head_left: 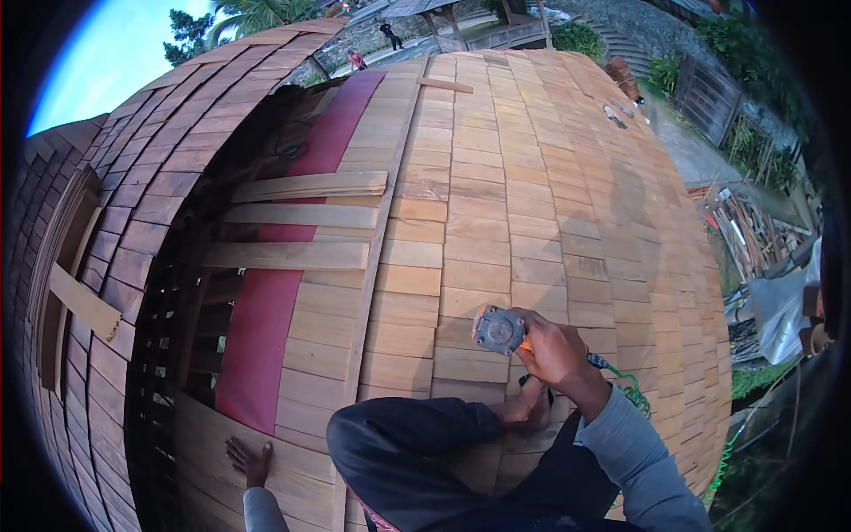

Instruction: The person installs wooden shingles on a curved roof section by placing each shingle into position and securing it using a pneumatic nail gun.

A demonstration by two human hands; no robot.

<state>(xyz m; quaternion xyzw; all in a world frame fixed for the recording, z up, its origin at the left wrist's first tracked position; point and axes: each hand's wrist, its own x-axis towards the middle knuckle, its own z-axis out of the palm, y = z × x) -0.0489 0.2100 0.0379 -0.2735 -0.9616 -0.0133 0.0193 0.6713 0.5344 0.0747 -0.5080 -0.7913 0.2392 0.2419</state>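
I am crouched on a sloping roof of wooden shingles [523,204]. My right hand [551,348] grips a nail gun [499,330] with a round grey magazine, its nose pressed against a shingle. A green coiled hose [631,387] runs from the tool past my wrist. My left hand [249,461] lies flat with spread fingers on a wide plank at the lower left. My bare foot [525,410] rests on the shingles below the tool, and my dark trouser knee [399,443] fills the foreground.
A red valley strip [266,328] runs down between two roof faces, crossed by loose planks [306,215]. A dark gap [168,355] opens left of it. People walk on the ground far above. Timber scrap and tarpaulin [771,301] lie beyond the right eave.
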